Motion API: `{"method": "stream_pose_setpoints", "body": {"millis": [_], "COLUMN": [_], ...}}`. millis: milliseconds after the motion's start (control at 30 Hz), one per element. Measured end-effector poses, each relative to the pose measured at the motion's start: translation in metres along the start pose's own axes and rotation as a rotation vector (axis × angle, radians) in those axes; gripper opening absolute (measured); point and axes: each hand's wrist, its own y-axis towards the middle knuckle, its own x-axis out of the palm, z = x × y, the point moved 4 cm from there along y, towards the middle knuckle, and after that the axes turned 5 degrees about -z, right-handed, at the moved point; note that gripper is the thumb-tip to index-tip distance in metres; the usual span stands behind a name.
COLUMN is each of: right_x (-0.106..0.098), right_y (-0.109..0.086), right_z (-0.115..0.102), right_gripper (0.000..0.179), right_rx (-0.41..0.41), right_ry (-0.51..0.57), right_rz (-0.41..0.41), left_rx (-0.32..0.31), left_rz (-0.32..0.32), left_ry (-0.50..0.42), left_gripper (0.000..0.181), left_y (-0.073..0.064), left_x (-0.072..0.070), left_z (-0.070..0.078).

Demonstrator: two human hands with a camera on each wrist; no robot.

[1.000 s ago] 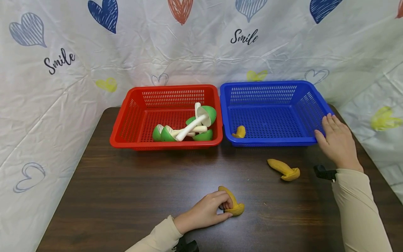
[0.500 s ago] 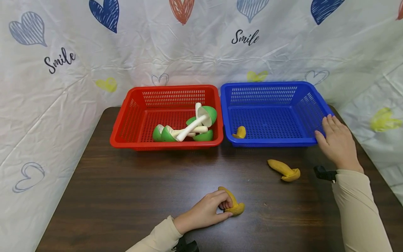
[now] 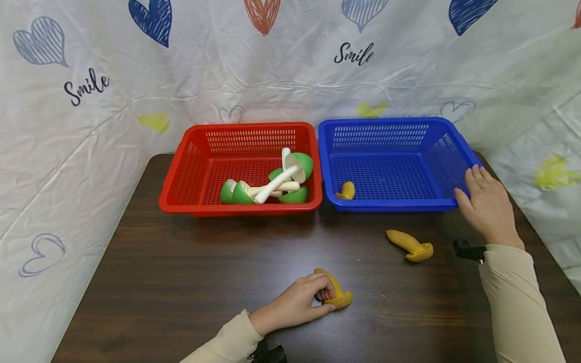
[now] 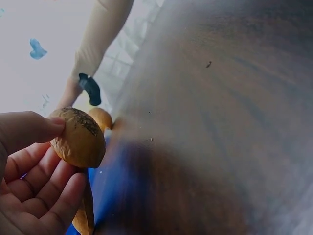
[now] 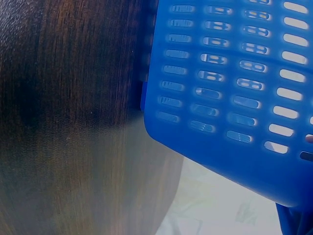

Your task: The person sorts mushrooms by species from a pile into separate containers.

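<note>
My left hand [image 3: 295, 305] grips a toy yellow mushroom [image 3: 343, 301] low at the front of the table, fingers curled at its stem. The left wrist view shows the thumb pressed on the brown-speckled cap [image 4: 78, 139]. My right hand [image 3: 490, 209] rests with extended fingers on the right rim of the blue basket [image 3: 390, 205]. In the right wrist view the slotted basket wall [image 5: 220, 156] fills the upper right and most of that hand is out of sight. A second yellow mushroom [image 3: 408, 245] lies in front of this basket, and another [image 3: 347, 190] lies inside it.
Left of the blue basket stands a red basket [image 3: 240, 208], its side close against it. Several green-capped mushrooms with white stems [image 3: 279, 184] lie in it. Behind the dark wooden table [image 3: 181, 282] hangs a white cloth [image 3: 272, 65] printed with hearts.
</note>
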Motion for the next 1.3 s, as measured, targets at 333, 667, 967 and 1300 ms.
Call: {"method": "stream_pose_setpoints", "body": {"millis": [333,667,967,1300], "right_x": [0.0,0.0,0.0,0.0], "right_y": [0.0,0.0,0.0,0.0], "right_z": [0.001,0.001,0.001,0.001], "right_gripper": [0.055,0.056,0.055,0.055], "right_rx": [-0.005,0.001,-0.006,-0.005], "right_ry": [0.0,0.003,-0.001,0.0], "right_rz": [0.014,0.008,0.019,0.026], "left_rx": [0.013,0.059,0.103,0.125], "left_rz": [0.002,0.039,0.08,0.103], "left_ry": [-0.013,-0.025,0.005,-0.022], "left_gripper": [0.019,0.02,0.021,0.021], "left_y": [0.001,0.005,0.011,0.019], "left_x": [-0.002,-0.013,-0.025,-0.032], "left_z": [0.0,0.003,0.008,0.012]}}
